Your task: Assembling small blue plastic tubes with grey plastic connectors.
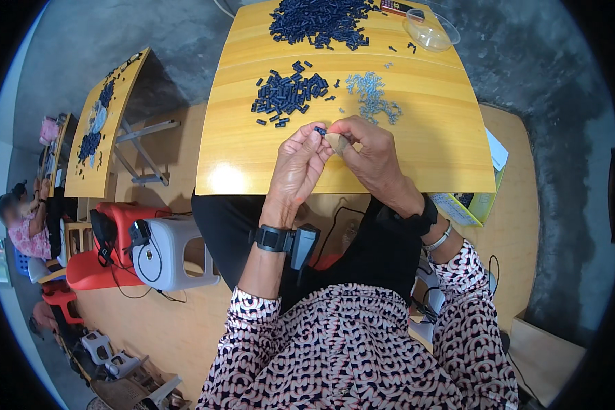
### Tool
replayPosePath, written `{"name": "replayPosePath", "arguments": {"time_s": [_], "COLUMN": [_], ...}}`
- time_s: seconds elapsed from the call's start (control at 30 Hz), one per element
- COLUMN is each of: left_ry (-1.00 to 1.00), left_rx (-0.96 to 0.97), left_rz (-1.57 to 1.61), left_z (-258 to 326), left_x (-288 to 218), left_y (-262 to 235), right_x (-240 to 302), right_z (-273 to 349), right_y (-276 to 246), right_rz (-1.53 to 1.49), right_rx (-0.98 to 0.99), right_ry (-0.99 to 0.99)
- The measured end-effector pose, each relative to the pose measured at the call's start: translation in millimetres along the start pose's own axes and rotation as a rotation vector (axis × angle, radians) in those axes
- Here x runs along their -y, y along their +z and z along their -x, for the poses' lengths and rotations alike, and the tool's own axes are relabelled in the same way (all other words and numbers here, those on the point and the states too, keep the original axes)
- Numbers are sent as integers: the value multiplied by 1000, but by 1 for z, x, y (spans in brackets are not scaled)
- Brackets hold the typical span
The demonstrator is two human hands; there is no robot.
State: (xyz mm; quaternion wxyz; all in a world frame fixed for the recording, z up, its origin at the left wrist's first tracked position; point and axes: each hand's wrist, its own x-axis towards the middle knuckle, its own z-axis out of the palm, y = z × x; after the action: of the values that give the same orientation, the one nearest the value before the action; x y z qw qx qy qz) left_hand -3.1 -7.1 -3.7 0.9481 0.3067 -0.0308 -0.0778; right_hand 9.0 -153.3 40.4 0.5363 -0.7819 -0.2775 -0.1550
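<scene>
Just above the near part of the table, both my hands meet at a small dark plastic piece (320, 131). My left hand (297, 164) pinches it between thumb and fingertips. Close against its right end, my right hand (372, 154) is closed in a pinch, with a tan wrap (336, 142) at the thumb. Whatever sits between those right fingertips is hidden. Beyond my left hand lies a heap of similar dark plastic pieces (290, 96). Small silver screw-like parts (367, 92) are scattered beyond my right hand.
A larger heap of dark pieces (321, 20) covers the table's far end. Beside it stands a clear plastic bowl (432, 33). A yellow-green box (484, 205) is by the table's right edge. At left are a white stool (174, 253), a red chair (92, 270) and another person (34, 222).
</scene>
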Motion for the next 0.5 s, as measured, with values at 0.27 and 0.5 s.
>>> {"name": "replayPosePath", "arguments": {"time_s": [0.27, 0.5], "left_ry": [-12, -33], "left_rx": [58, 14], "left_rz": [50, 32], "left_z": [0, 2], "left_x": [-2, -2], "left_y": [2, 4], "right_x": [-4, -9], "right_z": [0, 4], "right_y": [-5, -5], "right_rz": [-415, -430], "right_rx": [52, 91], "right_ry": [355, 341]}}
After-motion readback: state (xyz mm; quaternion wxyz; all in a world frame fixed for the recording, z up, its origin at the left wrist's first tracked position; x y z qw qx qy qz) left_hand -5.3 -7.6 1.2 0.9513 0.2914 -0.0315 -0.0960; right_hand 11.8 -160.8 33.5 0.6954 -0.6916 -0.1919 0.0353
